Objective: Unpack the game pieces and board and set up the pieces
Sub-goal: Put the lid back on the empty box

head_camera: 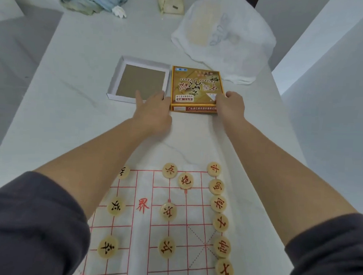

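As it lies flat beyond the board, beside the white tray, the yellow box reads upside-down to the wearer — near-square | left hand: straight fingers press its side | right hand: clasps its corner

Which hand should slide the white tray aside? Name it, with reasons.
Left. The left hand lies at the tray's near right corner; the right hand holds the box's right edge, away from the tray.
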